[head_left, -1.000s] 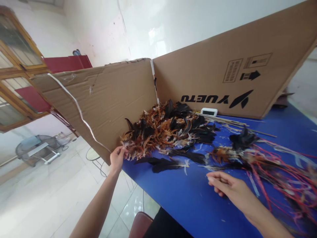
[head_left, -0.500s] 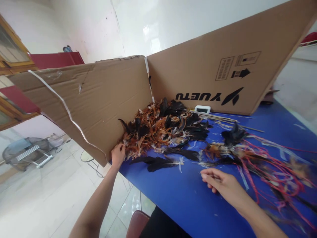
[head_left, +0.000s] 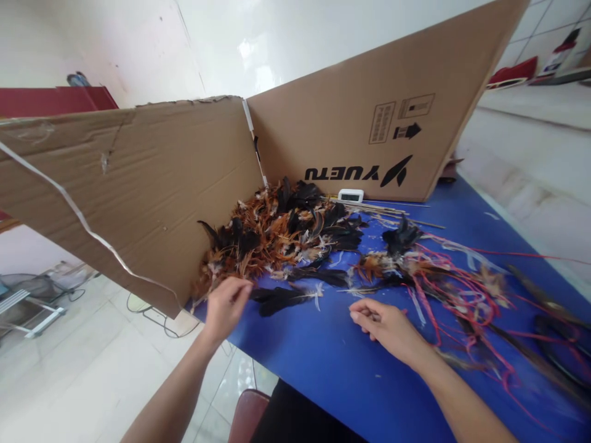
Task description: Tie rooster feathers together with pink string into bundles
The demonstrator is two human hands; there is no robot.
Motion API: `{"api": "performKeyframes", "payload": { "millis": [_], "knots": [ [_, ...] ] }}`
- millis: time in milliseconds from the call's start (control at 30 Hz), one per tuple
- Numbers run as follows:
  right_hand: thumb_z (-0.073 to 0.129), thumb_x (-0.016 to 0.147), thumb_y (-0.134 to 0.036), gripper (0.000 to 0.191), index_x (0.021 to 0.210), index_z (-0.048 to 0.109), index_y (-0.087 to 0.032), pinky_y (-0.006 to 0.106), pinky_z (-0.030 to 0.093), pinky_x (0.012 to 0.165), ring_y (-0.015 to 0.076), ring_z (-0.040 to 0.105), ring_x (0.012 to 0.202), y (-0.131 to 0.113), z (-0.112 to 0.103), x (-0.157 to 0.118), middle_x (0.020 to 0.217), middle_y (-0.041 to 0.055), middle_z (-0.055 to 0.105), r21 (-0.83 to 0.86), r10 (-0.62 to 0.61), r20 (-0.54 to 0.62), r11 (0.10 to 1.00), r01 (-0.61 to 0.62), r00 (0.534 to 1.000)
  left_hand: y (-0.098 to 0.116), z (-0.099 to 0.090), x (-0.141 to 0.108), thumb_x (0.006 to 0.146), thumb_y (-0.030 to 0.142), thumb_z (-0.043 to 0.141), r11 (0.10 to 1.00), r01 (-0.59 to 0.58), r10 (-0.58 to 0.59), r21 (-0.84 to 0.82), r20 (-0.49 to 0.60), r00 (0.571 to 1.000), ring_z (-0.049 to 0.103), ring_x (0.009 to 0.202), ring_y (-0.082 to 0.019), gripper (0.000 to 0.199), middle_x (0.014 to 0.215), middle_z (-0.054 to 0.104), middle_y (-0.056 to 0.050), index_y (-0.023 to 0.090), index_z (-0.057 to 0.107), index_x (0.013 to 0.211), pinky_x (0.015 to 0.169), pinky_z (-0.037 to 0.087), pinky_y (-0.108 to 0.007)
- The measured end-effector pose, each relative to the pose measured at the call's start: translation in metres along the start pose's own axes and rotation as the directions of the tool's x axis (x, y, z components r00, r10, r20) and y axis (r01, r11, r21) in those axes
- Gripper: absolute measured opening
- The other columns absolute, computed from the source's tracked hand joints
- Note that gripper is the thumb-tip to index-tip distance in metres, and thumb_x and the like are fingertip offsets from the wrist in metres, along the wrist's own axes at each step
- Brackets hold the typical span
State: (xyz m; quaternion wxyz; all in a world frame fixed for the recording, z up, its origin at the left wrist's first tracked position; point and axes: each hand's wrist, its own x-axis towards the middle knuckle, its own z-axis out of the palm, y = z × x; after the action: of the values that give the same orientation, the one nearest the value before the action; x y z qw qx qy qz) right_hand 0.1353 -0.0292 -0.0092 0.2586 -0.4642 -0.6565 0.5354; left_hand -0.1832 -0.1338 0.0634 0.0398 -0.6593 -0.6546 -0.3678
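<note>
The feather pile (head_left: pixel 272 237) lies on the blue counter (head_left: pixel 332 369), against the cardboard (head_left: pixel 351 123). In front of the pile are some loose black feathers (head_left: pixel 279 300). The two hands are apart. The left hand (head_left: pixel 226 307) is curled by the pile's near edge, close to those black feathers; I can't tell if it pinches one. The right hand (head_left: pixel 388 329) is curled too, to the right of the pile, near the pink strings (head_left: pixel 429 314); its grip is hard to see. Feathers should be very light and soft, easy to bend or blow away. The pale, stiffer ends look best to pinch gently.
</note>
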Motion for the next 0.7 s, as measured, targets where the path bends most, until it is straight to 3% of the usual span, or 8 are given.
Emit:
{"api": "performKeyframes", "payload": {
  "millis": [67,167,300,433,567,700],
  "knots": [
    [0.059,0.072,-0.043,0.027,0.084,0.063,-0.019,0.023,0.046,0.05,0.0141,0.058,0.061,0.0,0.0,0.0,0.069,0.0013,0.06,-0.006,0.007,0.002,1.0,-0.007,1.0,0.017,0.024,0.003,0.087,0.025,0.047,0.991,-0.086,0.108,-0.104,0.234,0.966,0.06,0.084,-0.017,0.019,0.091,0.064,-0.005,0.023,0.065,0.094,0.077,0.048,-0.028],
    [0.058,0.072,-0.042,0.027,0.084,0.063,-0.019,0.023,0.045,0.049,0.013,0.056,0.058,0.0,-0.001,0.0,0.067,0.0008,0.059,0.001,-0.002,-0.002,1.0,0.002,1.0,0.026,0.058,0.012,0.083,0.025,0.054,0.983,-0.163,0.182,-0.083,0.355,0.917,0.057,0.095,-0.021,0.021,0.101,0.062,-0.008,0.022,0.062,0.103,0.086,0.046,-0.034],
    [0.057,0.074,-0.04,0.025,0.084,0.062,-0.018,0.022,0.045,0.048,0.0119,0.054,0.056,0.001,-0.001,0.001,0.065,-0.0002,0.057,-0.003,-0.027,0.002,1.0,0.027,1.0,0.018,0.085,0.023,0.078,0.022,0.061,0.966,-0.224,0.139,0.125,0.481,0.866,0.055,0.091,-0.024,0.015,0.093,0.059,-0.01,0.016,0.061,0.092,0.083,0.045,-0.037],
    [0.055,0.077,-0.039,0.023,0.084,0.061,-0.018,0.023,0.045,0.049,0.0122,0.055,0.058,0.003,-0.001,0.001,0.067,0.0001,0.057,-0.026,-0.031,0.011,0.999,0.031,0.999,0.01,0.088,0.025,0.081,0.014,0.054,0.942,-0.293,0.168,0.16,0.53,0.831,0.055,0.084,-0.02,0.005,0.085,0.058,-0.007,0.016,0.058,0.083,0.078,0.043,-0.033],
    [0.053,0.079,-0.039,0.022,0.085,0.06,-0.019,0.024,0.046,0.05,0.0127,0.054,0.057,0.001,0.0,0.0,0.066,-0.0002,0.056,-0.062,-0.05,-0.001,0.997,0.05,0.999,0.013,0.079,0.024,0.084,0.015,0.05,0.927,-0.332,0.2,0.174,0.52,0.831,0.055,0.083,-0.02,0.007,0.084,0.06,-0.007,0.016,0.057,0.084,0.075,0.04,-0.032],
    [0.051,0.083,-0.036,0.022,0.095,0.06,-0.021,0.027,0.048,0.061,0.0135,0.057,0.066,-0.011,0.005,-0.006,0.085,0.0036,0.062,-0.188,-0.255,-0.102,0.954,0.233,0.961,0.025,0.069,0.022,0.09,0.018,0.043,0.915,-0.385,0.274,0.12,0.517,0.811,0.055,0.074,-0.017,0.013,0.077,0.06,-0.005,0.016,0.055,0.086,0.072,0.039,-0.03]
  ]
}}
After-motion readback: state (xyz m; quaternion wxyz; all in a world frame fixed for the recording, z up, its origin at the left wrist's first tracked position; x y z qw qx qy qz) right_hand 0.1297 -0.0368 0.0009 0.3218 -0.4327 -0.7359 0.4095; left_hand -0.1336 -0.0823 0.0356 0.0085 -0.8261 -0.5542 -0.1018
